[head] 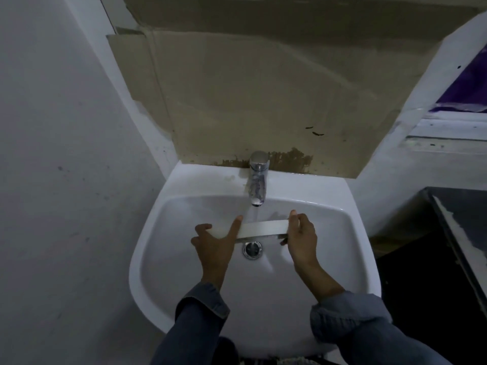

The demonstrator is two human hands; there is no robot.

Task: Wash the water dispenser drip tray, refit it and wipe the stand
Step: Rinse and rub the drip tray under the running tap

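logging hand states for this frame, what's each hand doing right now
left hand: holds the left end of the drip tray
right hand: grips the drip tray's right end

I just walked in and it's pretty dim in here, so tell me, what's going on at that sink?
A person is rinsing a white drip tray over a white sink. The left hand holds the tray's left end and the right hand grips its right end. They hold it above the drain. The tap is running and its water falls onto the middle of the tray. The washing step is under way; the tray is not yet refitted.
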